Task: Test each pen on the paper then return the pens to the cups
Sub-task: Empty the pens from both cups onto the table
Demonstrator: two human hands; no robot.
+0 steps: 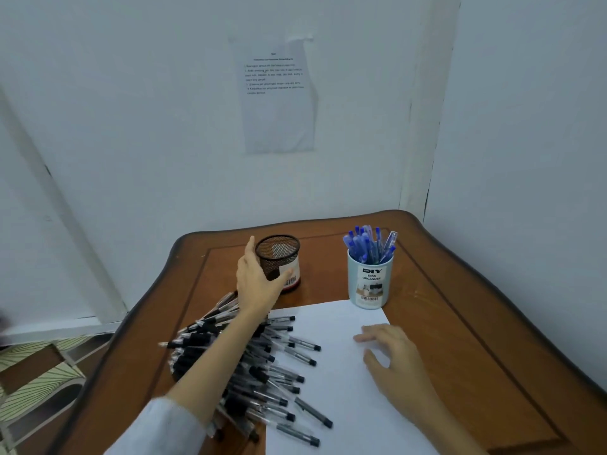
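Note:
My left hand (258, 279) grips the side of an empty black mesh cup (279, 257) standing upright at the back of the table. A heap of several black pens (262, 372) lies on the table's left, partly under my left forearm and overlapping the left edge of the white paper (328, 372). My right hand (391, 353) rests on the paper with fingers spread and relaxed, holding nothing. A light blue cup (370, 284) marked "DIY desk organizer" stands at the paper's far right corner, full of several blue pens (369, 243).
The brown wooden table (460, 307) sits in a corner of white walls, with a printed sheet (276, 93) taped on the back wall. To the left, the table edge drops to a patterned floor (39, 372).

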